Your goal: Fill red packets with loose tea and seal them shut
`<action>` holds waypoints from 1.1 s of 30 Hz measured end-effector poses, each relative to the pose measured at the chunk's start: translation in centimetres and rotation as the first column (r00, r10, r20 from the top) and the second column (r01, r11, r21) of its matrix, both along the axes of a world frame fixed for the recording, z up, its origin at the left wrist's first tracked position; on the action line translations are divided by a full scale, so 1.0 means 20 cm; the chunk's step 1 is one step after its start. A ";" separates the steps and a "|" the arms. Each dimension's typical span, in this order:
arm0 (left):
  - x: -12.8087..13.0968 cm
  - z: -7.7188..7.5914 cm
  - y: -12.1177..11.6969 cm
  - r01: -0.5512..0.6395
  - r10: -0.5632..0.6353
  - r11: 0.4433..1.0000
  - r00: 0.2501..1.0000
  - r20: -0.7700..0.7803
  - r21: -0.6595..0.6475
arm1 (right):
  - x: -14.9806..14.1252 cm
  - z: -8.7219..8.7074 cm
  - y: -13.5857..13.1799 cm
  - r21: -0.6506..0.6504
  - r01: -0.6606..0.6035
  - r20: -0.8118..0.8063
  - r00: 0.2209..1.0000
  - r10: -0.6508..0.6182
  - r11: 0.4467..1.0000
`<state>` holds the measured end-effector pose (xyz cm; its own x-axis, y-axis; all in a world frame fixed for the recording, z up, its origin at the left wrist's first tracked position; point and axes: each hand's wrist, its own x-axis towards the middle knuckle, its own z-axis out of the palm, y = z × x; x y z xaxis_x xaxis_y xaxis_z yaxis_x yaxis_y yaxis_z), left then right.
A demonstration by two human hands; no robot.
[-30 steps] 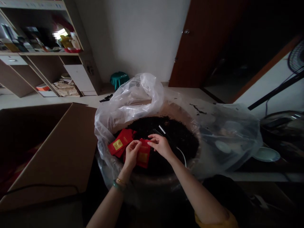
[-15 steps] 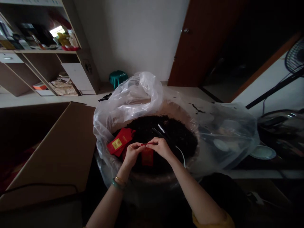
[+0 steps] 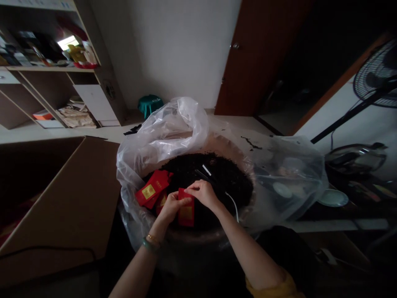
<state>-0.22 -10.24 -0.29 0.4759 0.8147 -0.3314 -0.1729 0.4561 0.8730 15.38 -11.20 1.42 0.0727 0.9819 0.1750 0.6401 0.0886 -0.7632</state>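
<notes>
Red packet (image 3: 186,215), one: above dark loose fill (image 3: 233,176), pinched in left hand (image 3: 170,207); right hand (image 3: 204,194) narrowed at its top edge, grip indeterminable. Packet pile (image 3: 152,189) close left; roomier fill right. Packet partly finger-covered; cardboard box (image 3: 83,194) cut off leftward.

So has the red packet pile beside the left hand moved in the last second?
No; the red packet pile keeps its place against the teal object.
</notes>
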 end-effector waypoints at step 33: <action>0.00 -0.01 0.00 -0.046 0.047 0.992 0.999 -0.006 0.118 | 0.09 0.22 -0.05 -0.192 -0.317 0.112 0.933 0.341 0.929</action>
<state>-0.12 -10.32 -0.42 0.4340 0.8695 -0.2357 -0.1839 0.3416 0.9217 17.17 -12.19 5.73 -0.2728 0.9620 -0.0096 0.6986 0.1912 -0.6895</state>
